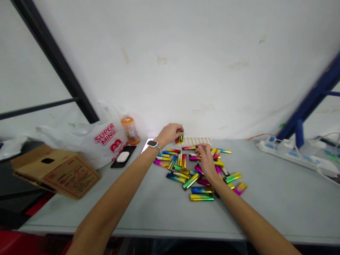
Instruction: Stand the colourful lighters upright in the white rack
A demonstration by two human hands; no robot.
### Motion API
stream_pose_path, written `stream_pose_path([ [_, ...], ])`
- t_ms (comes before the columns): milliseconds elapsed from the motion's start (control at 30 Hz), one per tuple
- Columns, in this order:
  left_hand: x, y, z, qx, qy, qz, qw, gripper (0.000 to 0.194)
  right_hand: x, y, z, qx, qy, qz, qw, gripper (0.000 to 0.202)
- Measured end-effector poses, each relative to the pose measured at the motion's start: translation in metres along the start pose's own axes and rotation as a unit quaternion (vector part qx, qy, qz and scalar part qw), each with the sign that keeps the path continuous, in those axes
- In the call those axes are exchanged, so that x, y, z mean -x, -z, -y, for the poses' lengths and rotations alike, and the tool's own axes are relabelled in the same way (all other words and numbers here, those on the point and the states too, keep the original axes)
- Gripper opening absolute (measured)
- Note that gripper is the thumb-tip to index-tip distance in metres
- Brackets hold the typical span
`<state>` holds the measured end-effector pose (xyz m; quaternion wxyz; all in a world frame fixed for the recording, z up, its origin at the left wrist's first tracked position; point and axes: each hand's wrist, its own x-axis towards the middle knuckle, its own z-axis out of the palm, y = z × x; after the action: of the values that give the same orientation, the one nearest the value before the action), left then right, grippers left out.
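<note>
My left hand (173, 132), with a watch (153, 143) at its wrist, is closed at the left end of a white tray with rows of holes (198, 141). Its fingers pinch the top of an upright, shiny yellow-green lighter (181, 138); another lighter (176, 140) stands close beside it. Over the loose pile, my right hand (206, 157) has its thumb and fingers pinched together at the end of a red-and-yellow lighter (189, 148). Below and around that hand lie many metallic rainbow lighters, such as a green-yellow one (191, 181) and a blue one (202, 190).
To the left are an open cardboard box (71, 177), a white plastic bag (92, 141), an orange drink bottle (130, 129) and a phone (118, 165) with a white case (123, 157) on it. A power strip (297, 157) lies at the right, below a blue post (310, 102).
</note>
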<state>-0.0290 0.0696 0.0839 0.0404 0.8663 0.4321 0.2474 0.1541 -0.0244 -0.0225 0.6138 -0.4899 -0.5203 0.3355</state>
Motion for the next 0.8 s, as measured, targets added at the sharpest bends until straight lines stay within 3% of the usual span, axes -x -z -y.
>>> stream_pose_path([
  [167,-0.008,-0.019,0.002,-0.134,0.013,0.041,0.99,0.016,0.0,0.0,-0.005,0.015,-0.007,0.033,0.999,0.032],
  [433,-0.012,-0.028,0.012,-0.131,0.013,0.052,0.99,0.015,-0.001,0.001,-0.007,0.038,0.022,0.053,0.998,0.031],
  [800,0.014,-0.044,0.013,-0.212,-0.027,-0.031,0.976,0.023,-0.003,0.001,-0.009,0.062,0.042,0.038,0.996,0.015],
])
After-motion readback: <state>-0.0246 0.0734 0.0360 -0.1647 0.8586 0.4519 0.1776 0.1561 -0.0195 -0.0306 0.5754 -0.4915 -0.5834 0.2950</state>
